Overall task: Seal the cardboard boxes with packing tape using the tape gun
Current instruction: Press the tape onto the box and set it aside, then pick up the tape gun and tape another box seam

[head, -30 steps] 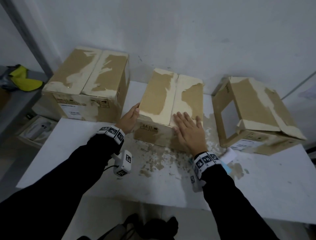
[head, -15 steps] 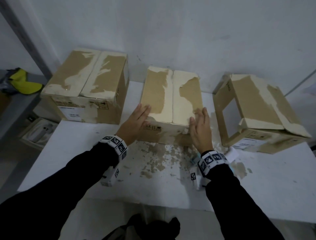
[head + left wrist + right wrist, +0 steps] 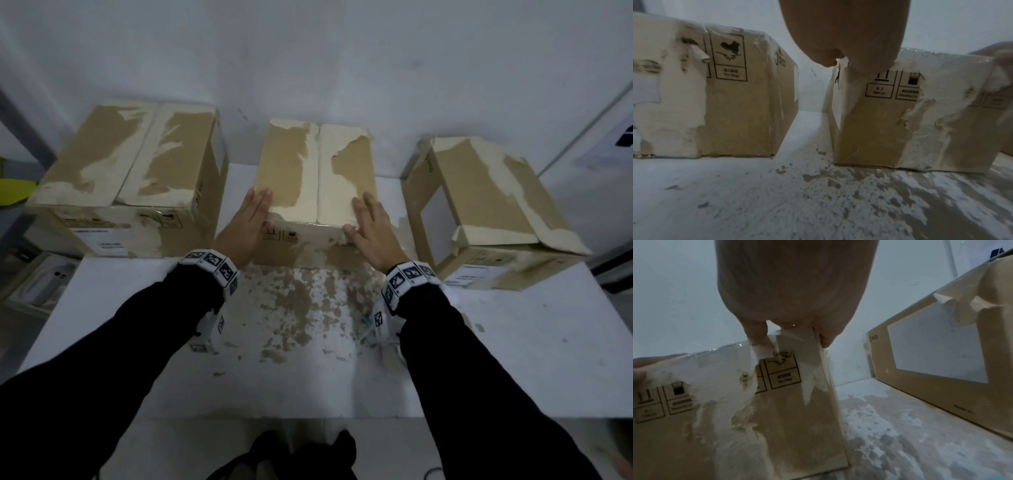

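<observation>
Both hands, the left hand (image 3: pixel 247 224) and right hand (image 3: pixel 371 229), having shifted to the middle box (image 3: pixel 318 178)'s near corners, are resting flat, grip released, squaring it for taping.

Open gaps flank middle box (image 3: pixel 317 178); wall (image 3: pixel 308 61) behind.

Three boxes side by side on the table (image 3: pixel 144 342): left box (image 3: pixel 130 171), middle box (image 3: pixel 317 178), right box (image 3: pixel 486 205).
</observation>
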